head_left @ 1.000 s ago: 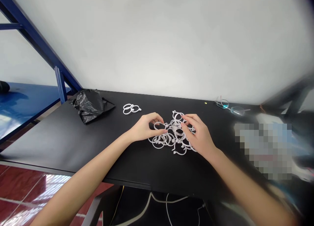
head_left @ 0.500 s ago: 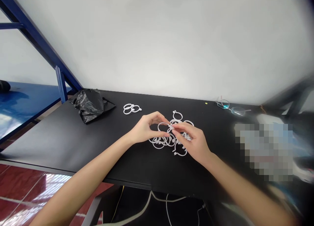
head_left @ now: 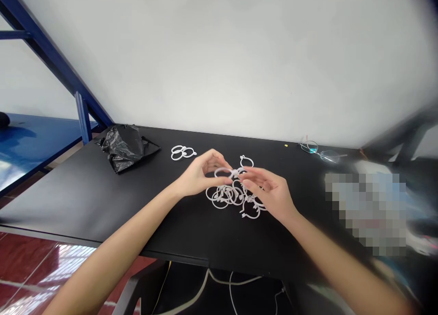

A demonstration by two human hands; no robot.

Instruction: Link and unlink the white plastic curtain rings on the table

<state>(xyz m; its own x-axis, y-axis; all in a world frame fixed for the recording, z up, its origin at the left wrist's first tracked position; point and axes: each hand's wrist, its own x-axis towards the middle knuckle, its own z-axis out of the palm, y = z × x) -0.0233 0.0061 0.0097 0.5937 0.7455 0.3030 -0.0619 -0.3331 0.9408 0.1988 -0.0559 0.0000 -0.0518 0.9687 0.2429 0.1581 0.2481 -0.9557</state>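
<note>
A white plastic ring with a clasp [head_left: 221,170] is pinched in my left hand [head_left: 201,176], above a loose heap of similar white rings [head_left: 222,201]. The clasp end points right. My right hand [head_left: 270,189] is just beside that clasp, its fingertips slightly apart and holding nothing I can see. Its fingers and palm cover part of the heap. One more white ring [head_left: 247,162] lies at the heap's back edge. Farther left on the table sits a small group of white rings [head_left: 184,152].
A crumpled black plastic bag [head_left: 126,146] lies on the black table [head_left: 164,224] at the back left. Eyeglasses [head_left: 320,151] rest near the wall at right, beside a small yellow bit [head_left: 286,145]. A blurred-out item [head_left: 369,210] occupies the right side. Cables [head_left: 201,287] hang below the front edge.
My right fingertips have come slightly away from the clasp of the held ring. My left hand has shifted a little left with the ring still pinched.
</note>
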